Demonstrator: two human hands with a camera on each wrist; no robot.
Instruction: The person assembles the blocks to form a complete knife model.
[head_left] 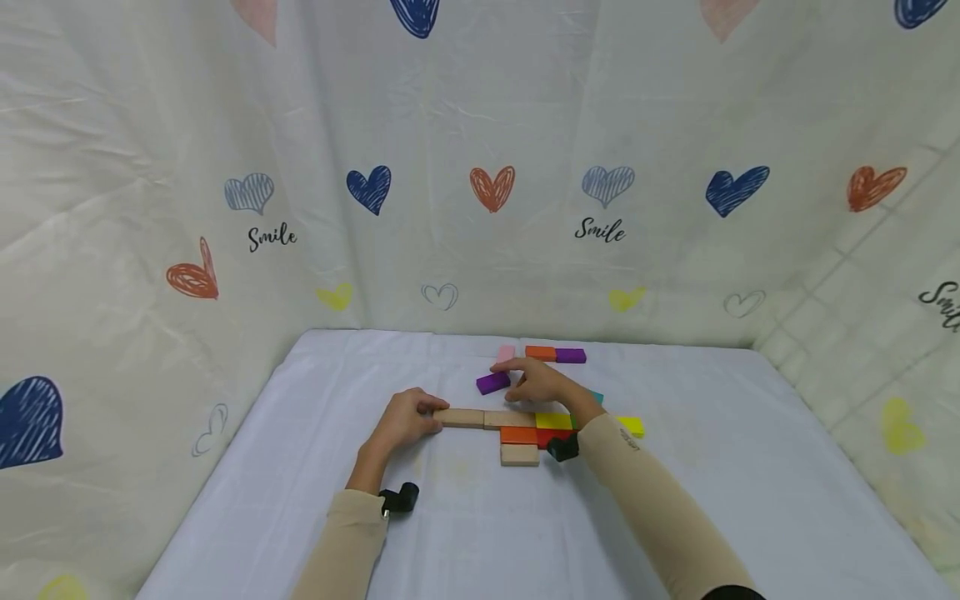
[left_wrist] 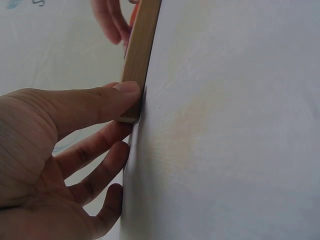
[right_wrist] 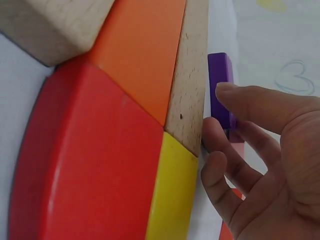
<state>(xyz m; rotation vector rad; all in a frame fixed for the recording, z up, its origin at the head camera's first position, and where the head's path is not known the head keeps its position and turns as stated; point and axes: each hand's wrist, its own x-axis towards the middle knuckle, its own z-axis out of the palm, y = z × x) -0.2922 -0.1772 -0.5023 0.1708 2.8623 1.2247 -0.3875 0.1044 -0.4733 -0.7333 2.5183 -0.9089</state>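
My left hand (head_left: 407, 418) pinches the left end of a plain wooden block (head_left: 459, 418) between thumb and fingers. The left wrist view shows the thumb on the block's face, with the other fingers loosely bent below. My right hand (head_left: 542, 383) is spread around a purple block (head_left: 492, 382) behind the row. Its index finger reaches past the block's far side and its thumb lies on the near side. The thumb overlaps the purple block (right_wrist: 220, 75) in the right wrist view. A second wooden block (head_left: 510, 420) lies end to end with the first.
Yellow (head_left: 553, 421), orange (head_left: 518, 435) and red (right_wrist: 100, 165) blocks adjoin the row, with a short wooden block (head_left: 519, 455) in front. Behind lie a pink block (head_left: 506, 353), another orange block (head_left: 540, 353) and another purple block (head_left: 571, 356). A yellow block (head_left: 632, 426) sits right of the sleeve.
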